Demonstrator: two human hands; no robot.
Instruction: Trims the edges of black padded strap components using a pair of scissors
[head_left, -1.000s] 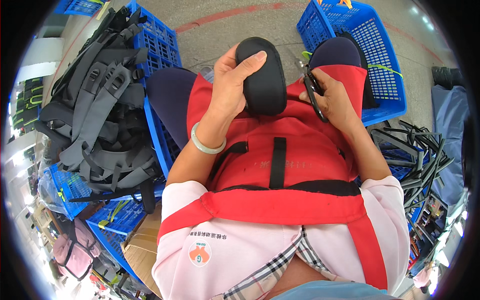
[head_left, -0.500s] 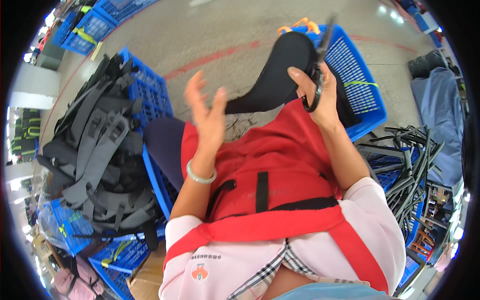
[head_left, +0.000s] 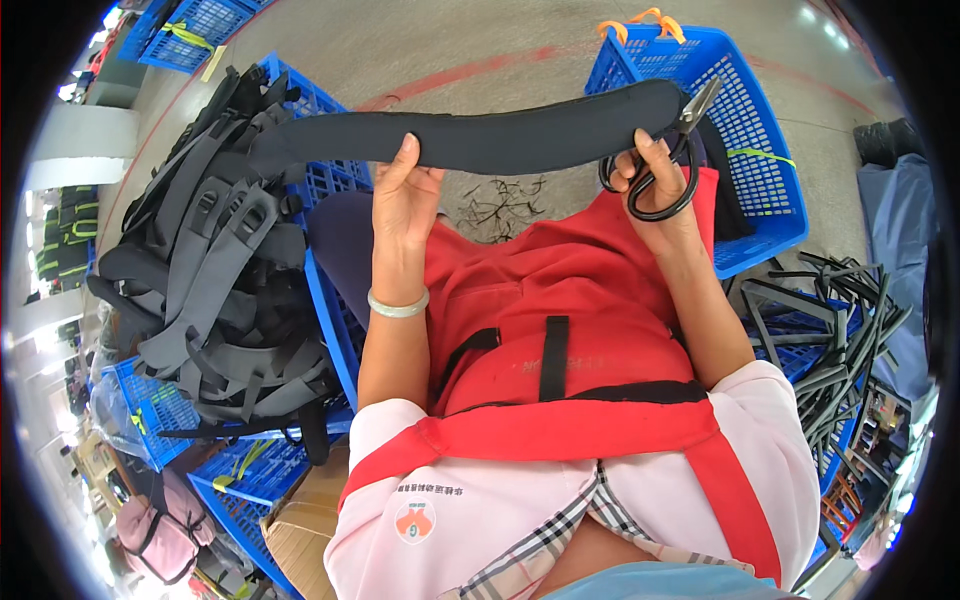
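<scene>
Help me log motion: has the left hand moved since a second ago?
Yes, leftward: the left hand is now nearer the strap-laden crate than before.

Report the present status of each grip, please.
Left grip on long dark strap; right grip on strap, also holding scissors. Blades beside strap's right end.

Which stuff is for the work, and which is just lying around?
For the work:
dark padded strap, held by the left hand and right hand;
scissors, also in the right hand;
probably the pile of grey straps.

Seemingly just lying around:
pink bundle;
cardboard box;
black scraps on the floor.
</scene>
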